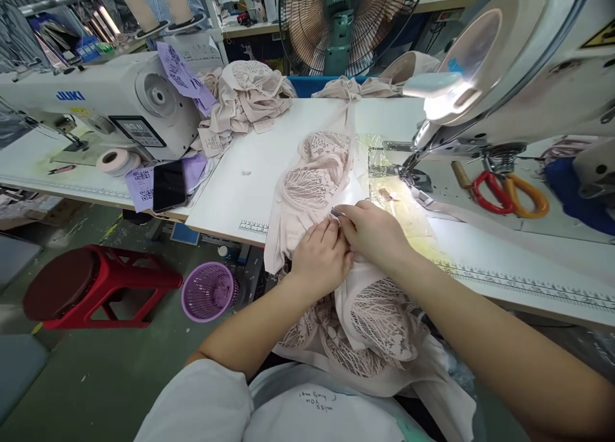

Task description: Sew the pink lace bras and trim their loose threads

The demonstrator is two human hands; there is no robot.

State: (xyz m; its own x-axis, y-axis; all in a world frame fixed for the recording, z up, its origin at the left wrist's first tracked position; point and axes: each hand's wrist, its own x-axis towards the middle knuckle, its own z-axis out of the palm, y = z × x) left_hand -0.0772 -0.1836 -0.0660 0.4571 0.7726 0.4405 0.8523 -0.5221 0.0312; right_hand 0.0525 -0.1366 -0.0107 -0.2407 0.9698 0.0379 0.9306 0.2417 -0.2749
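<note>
A pale pink lace garment [314, 173] lies across the front of the white table [250, 173] and hangs down into my lap [375, 320]. My left hand [321, 257] is closed on the fabric at the table's edge. My right hand [372, 232] pinches the same fabric right beside it, and a small metal tool tip [336, 212] shows at its fingers. Both hands touch each other. The sewing machine's needle area [413, 176] stands just right of the garment, lit by a bright lamp [449, 99].
A second white sewing machine [96, 102] stands at the left, with a phone [168, 184], purple tickets and a tape roll [113, 160] by it. More pink garments [245, 96] are piled behind. Red and orange scissors [509, 192] lie at the right. A red stool [96, 285] and purple basket [209, 291] stand on the floor.
</note>
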